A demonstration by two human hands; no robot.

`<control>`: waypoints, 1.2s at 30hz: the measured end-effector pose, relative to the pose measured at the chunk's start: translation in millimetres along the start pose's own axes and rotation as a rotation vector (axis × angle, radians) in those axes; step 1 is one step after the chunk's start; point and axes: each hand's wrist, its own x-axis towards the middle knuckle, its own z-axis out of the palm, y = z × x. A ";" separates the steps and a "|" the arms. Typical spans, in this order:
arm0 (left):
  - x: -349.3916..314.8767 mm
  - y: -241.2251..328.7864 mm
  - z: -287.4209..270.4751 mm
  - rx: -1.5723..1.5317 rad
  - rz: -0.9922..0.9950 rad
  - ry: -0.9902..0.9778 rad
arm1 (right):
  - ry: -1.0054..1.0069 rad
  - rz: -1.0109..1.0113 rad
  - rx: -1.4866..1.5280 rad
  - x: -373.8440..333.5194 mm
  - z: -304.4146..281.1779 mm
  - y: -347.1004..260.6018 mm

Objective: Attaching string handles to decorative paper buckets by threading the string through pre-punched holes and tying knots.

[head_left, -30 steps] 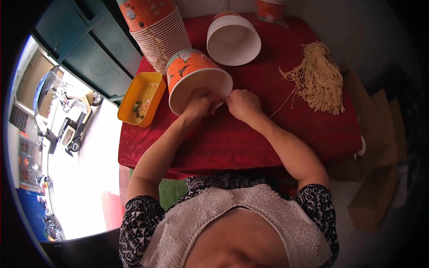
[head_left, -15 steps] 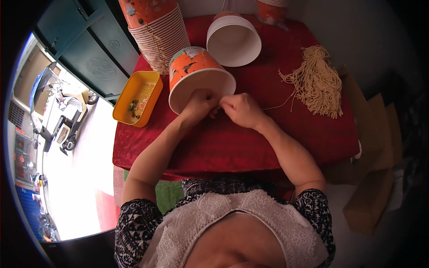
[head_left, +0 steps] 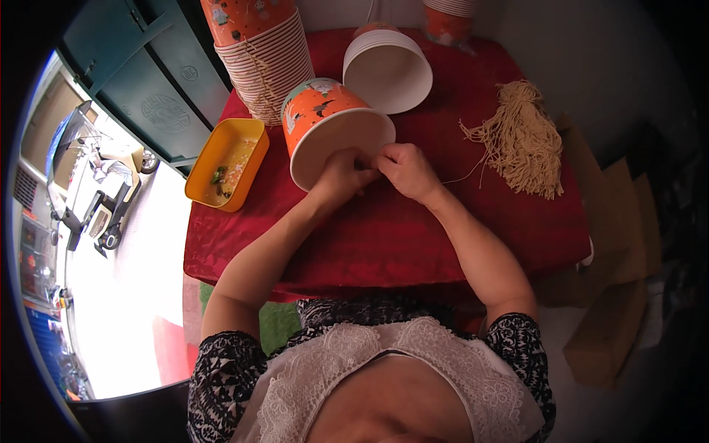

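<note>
An orange paper bucket point(head_left: 317, 111) with small animal figures lies tilted on the red-covered table, its white mouth facing me. My left hand point(head_left: 343, 177) reaches over the lower rim, closed on the bucket's edge, fingers curled partly inside the mouth. Right beside it, my right hand point(head_left: 405, 173) is closed in a pinch at the right side of the rim, its fingertips meeting those of the left. A thin beige cord point(head_left: 465, 176) runs from behind my right hand toward a bundle of cords point(head_left: 524, 140). The pinched cord end is hidden by the fingers.
A second white-lined bucket point(head_left: 388, 74) lies behind. Tall nested buckets point(head_left: 266, 74) stand at the far left, beside a yellow tray point(head_left: 255, 166) with small bits inside. More buckets point(head_left: 448, 22) stand at the back. Cardboard boxes point(head_left: 605, 332) are right of the table point(head_left: 384, 251).
The bucket and both hands have shifted slightly to the right. The bucket has turned a little, and my hands have come closer together at its rim.
</note>
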 end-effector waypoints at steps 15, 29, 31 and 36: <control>0.1 -6.9 -0.3 -0.039 0.053 0.056 | 0.020 -0.127 -0.518 -12.7 4.4 -13.1; -3.3 -11.7 -4.2 -0.075 0.075 0.040 | -0.044 -0.152 -0.470 -13.2 8.8 -1.8; -3.9 -9.2 -5.0 -0.082 0.052 0.021 | 0.027 -0.187 -0.388 -12.1 10.1 4.6; -5.7 -3.8 -6.0 -0.049 0.043 0.022 | 0.064 -0.159 -0.286 -6.9 12.2 9.7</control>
